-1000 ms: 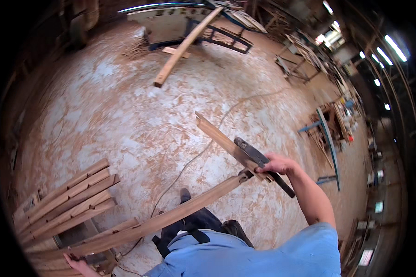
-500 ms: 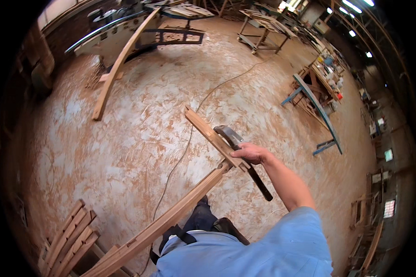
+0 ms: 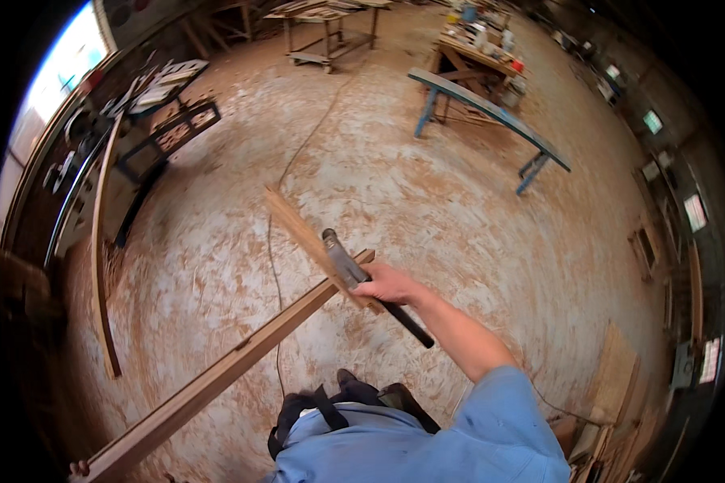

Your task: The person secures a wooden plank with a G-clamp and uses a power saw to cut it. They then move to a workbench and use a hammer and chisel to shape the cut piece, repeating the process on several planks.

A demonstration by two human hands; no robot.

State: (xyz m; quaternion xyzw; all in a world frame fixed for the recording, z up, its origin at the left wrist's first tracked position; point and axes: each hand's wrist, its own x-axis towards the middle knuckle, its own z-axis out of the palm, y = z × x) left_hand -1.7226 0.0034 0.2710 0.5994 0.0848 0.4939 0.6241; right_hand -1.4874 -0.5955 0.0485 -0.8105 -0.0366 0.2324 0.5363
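My right hand is closed around a hammer, its black handle pointing down to the right and its metal head up to the left. Pinched along with it is a short wooden piece, blurred at its far end. A long wooden beam runs up from the lower left, and its far end passes beneath the short piece and hammer. At the beam's near end, fingers of my left hand wrap its edge; the rest of that hand and arm is outside the picture.
A long curved wooden strip leans from the machine at left. Ahead right stands a blue trestle bench before a cluttered worktable. A wooden cart stands at the back. A cable crosses the dusty floor. Boards lie at right.
My view has turned rightward. The short piece and hammer have shifted across the beam, whose end now shows beyond them. Fingers have come into view at the beam's near end.
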